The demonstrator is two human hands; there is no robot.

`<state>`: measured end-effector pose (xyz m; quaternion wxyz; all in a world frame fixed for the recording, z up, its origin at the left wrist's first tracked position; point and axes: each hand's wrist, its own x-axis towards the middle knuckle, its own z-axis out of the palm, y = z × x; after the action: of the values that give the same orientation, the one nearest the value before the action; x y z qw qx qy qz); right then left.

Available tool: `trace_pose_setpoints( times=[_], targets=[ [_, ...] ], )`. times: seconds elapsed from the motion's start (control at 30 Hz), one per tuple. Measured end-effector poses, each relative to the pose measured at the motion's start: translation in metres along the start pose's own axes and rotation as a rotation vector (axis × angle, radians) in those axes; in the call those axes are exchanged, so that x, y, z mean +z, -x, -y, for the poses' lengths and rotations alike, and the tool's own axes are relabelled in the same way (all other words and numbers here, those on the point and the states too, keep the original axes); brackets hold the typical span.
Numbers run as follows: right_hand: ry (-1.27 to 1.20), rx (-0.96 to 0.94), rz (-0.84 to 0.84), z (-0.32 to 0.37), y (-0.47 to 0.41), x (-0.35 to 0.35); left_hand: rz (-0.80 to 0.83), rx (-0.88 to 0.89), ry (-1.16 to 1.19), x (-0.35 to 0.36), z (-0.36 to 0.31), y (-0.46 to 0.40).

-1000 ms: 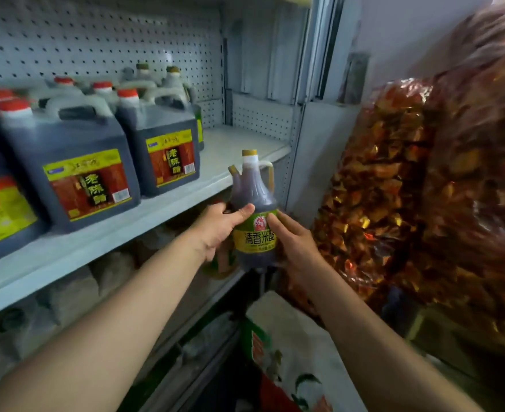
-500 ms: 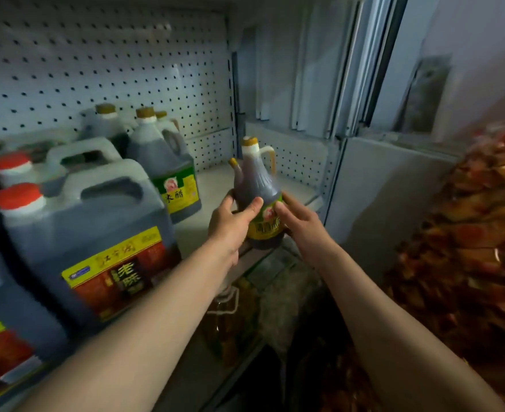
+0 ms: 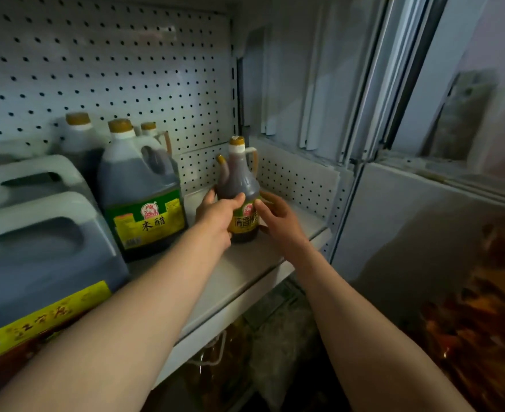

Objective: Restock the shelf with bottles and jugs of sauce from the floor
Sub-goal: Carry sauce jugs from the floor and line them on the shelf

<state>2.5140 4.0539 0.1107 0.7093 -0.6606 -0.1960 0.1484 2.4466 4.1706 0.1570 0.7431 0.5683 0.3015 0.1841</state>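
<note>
Restocking in progress, seen from the head camera. A small dark sauce bottle [image 3: 239, 197] with a gold cap, spout and side handle stands upright on the white shelf [image 3: 245, 272], toward its right end near the perforated back panel [image 3: 111, 69]. The left hand [image 3: 217, 217] grasps its body from the left, thumb across the front; the right hand [image 3: 278, 220] touches its right side with fingers curved round the label. Whether its base bears fully on the shelf cannot be told. To its left stand a green-labelled jug [image 3: 139, 191], more gold-capped jugs behind it, and large grey jugs [image 3: 37, 233] nearer the camera. Judged from this, the shelf is largely stocked; this bottle awaits release. The floor stock is out of view, so the remainder cannot be told.
</note>
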Motion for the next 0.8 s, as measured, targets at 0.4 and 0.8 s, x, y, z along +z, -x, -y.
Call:
trace_pose_setpoints(
  times=[0.4, 0.8],
  targets=[
    [-0.045, -0.025, 0.042, -0.013, -0.1, 0.03, -0.278, 0.116, -0.043, 0.012, -0.02, -0.081],
    [-0.119, 0.036, 0.036, -0.019, -0.148, 0.082, -0.443, 0.192, -0.315, -0.002, 0.009, -0.101]
  ],
)
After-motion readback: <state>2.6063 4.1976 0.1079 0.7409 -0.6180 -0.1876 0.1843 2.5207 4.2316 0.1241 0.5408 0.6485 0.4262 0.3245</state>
